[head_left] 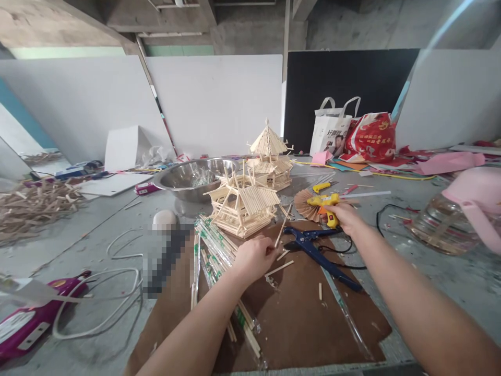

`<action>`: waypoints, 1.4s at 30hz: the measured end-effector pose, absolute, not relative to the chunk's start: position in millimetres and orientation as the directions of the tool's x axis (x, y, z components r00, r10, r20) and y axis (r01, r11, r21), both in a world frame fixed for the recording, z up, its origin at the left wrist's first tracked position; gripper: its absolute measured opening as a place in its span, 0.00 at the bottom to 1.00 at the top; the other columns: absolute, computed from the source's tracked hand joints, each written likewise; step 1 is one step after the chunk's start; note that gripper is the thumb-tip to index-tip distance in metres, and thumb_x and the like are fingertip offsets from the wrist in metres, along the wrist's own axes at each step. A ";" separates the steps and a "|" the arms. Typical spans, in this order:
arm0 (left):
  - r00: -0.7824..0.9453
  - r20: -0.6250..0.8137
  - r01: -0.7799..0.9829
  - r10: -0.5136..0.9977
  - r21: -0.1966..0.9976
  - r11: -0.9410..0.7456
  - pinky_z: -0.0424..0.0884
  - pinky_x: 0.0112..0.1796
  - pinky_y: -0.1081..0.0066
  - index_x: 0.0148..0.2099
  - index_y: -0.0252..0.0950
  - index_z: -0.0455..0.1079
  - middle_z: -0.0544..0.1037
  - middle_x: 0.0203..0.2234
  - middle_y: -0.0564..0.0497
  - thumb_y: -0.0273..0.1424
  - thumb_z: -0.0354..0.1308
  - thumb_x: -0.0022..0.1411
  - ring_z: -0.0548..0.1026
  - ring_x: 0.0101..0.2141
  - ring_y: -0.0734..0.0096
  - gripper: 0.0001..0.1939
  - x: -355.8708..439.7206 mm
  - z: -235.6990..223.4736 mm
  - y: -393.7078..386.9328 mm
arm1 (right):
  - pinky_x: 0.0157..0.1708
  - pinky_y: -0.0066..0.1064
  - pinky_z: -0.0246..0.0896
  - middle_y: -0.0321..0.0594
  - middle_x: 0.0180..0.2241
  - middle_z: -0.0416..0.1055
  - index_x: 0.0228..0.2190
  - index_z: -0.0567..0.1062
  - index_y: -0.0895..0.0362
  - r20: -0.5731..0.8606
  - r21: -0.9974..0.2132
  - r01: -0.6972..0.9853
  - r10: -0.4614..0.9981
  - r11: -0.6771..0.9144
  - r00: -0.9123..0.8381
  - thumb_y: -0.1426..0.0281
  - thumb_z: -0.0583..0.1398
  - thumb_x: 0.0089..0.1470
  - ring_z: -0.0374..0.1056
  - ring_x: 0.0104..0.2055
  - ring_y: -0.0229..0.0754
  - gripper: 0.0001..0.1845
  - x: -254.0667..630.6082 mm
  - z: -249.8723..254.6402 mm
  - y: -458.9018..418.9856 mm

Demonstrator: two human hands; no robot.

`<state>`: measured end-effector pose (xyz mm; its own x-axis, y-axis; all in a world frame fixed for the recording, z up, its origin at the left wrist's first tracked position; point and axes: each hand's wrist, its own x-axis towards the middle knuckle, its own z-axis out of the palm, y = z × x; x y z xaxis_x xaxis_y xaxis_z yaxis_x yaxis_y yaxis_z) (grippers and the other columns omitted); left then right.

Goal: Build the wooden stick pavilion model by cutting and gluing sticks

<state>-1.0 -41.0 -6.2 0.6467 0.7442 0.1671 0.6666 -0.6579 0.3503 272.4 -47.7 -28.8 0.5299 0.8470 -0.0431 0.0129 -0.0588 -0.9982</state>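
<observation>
My left hand (pixel 254 257) pinches a thin wooden stick (pixel 282 226) that slants up towards a small stick-built pavilion model (pixel 241 204) just ahead of it. My right hand (pixel 344 215) is wrapped around the handle of a yellow glue gun (pixel 324 201), its nozzle pointing left. A taller stick pagoda (pixel 270 155) stands behind the first model. Blue-handled cutters (pixel 319 251) lie between my hands on a brown cardboard sheet (pixel 301 313). Wrapped bundles of chopsticks (pixel 213 250) lie beside my left wrist, and cut stick pieces are scattered on the cardboard.
A steel bowl (pixel 191 178) sits behind the models. A white cable (pixel 113 292) and a magenta device (pixel 31 318) lie at the left, a heap of stick offcuts (pixel 35 203) farther left. Bags (pixel 352 134), coloured paper and a pink-capped water jug (pixel 457 214) are at the right.
</observation>
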 end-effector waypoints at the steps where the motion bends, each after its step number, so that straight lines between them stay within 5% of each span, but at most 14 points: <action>1: 0.688 0.156 0.637 0.708 0.338 -0.693 0.59 0.26 0.75 0.27 0.39 0.69 0.73 0.25 0.50 0.37 0.49 0.52 0.70 0.26 0.70 0.10 -1.3 -3.8 -43.6 | 0.15 0.28 0.61 0.35 0.09 0.64 0.22 0.68 0.60 -0.050 -0.997 0.029 0.842 -0.078 0.537 0.65 0.57 0.43 0.61 0.12 0.36 0.09 272.6 -29.0 -47.6; 8: 0.780 0.022 0.598 0.625 0.266 -0.756 0.61 0.29 0.72 0.27 0.39 0.67 0.72 0.25 0.51 0.33 0.54 0.48 0.70 0.29 0.66 0.04 -1.1 1.9 -54.9 | 0.18 0.26 0.59 0.36 0.14 0.66 0.20 0.67 0.59 0.019 -0.923 0.309 0.774 -0.230 0.632 0.66 0.57 0.42 0.65 0.17 0.37 0.09 276.0 -28.7 -49.6; 15: 0.765 0.002 0.626 0.644 0.227 -0.746 0.61 0.29 0.70 0.30 0.37 0.66 0.73 0.26 0.47 0.29 0.48 0.52 0.71 0.30 0.63 0.07 -2.3 1.4 -53.2 | 0.24 0.30 0.54 0.42 0.14 0.68 0.10 0.67 0.57 0.166 -0.638 0.664 0.772 -0.390 0.613 0.66 0.58 0.39 0.67 0.27 0.46 0.13 282.3 -27.0 -52.8; 20: 0.654 0.123 0.572 0.747 0.566 -0.594 0.59 0.24 0.73 0.31 0.38 0.67 0.71 0.18 0.50 0.29 0.46 0.53 0.68 0.21 0.69 0.08 -3.2 2.4 -51.7 | 0.27 0.33 0.55 0.48 0.25 0.72 0.24 0.75 0.57 0.215 -0.474 0.748 0.762 -0.465 0.610 0.62 0.55 0.42 0.67 0.32 0.50 0.13 278.5 -25.5 -56.0; 26: 0.408 0.153 0.184 0.900 0.952 -0.245 0.55 0.16 0.78 0.32 0.36 0.67 0.66 0.15 0.56 0.32 0.51 0.49 0.60 0.13 0.81 0.08 2.3 11.2 -50.4 | 0.32 0.33 0.56 0.47 0.31 0.72 0.34 0.73 0.59 0.458 -0.247 0.900 0.775 -0.359 0.435 0.65 0.52 0.47 0.66 0.36 0.48 0.15 263.7 -13.2 -58.6; 31: 0.278 0.073 -0.009 0.958 0.997 -0.073 0.52 0.12 0.80 0.32 0.33 0.67 0.67 0.16 0.56 0.38 0.55 0.46 0.57 0.10 0.85 0.13 -1.6 17.9 -42.6 | 0.33 0.31 0.56 0.45 0.31 0.72 0.31 0.73 0.58 0.518 -0.249 0.932 0.777 -0.263 0.358 0.67 0.52 0.48 0.66 0.35 0.45 0.12 253.4 -9.9 -59.8; 36: 0.193 0.047 0.019 0.980 0.998 -0.052 0.47 0.09 0.80 0.30 0.33 0.66 0.66 0.10 0.57 0.44 0.52 0.47 0.55 0.07 0.83 0.17 -8.9 13.9 -29.3 | 0.33 0.31 0.56 0.43 0.31 0.73 0.30 0.72 0.57 0.520 -0.278 0.933 0.780 -0.231 0.348 0.68 0.51 0.48 0.66 0.36 0.45 0.11 251.7 -12.5 -59.5; 42: 0.182 0.052 0.051 0.982 0.997 -0.062 0.48 0.09 0.80 0.27 0.32 0.66 0.64 0.09 0.58 0.39 0.54 0.47 0.56 0.07 0.83 0.13 -13.1 10.8 -18.9 | 0.30 0.30 0.56 0.43 0.30 0.73 0.29 0.72 0.56 0.499 -0.271 0.931 0.791 -0.245 0.354 0.67 0.51 0.49 0.67 0.33 0.45 0.12 248.7 -13.0 -60.0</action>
<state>-13.1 -18.9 10.8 0.1824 0.9818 0.0520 0.0507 -0.0623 0.9968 248.7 -60.0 -13.0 0.3536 0.7910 0.4993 0.9308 -0.2448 -0.2715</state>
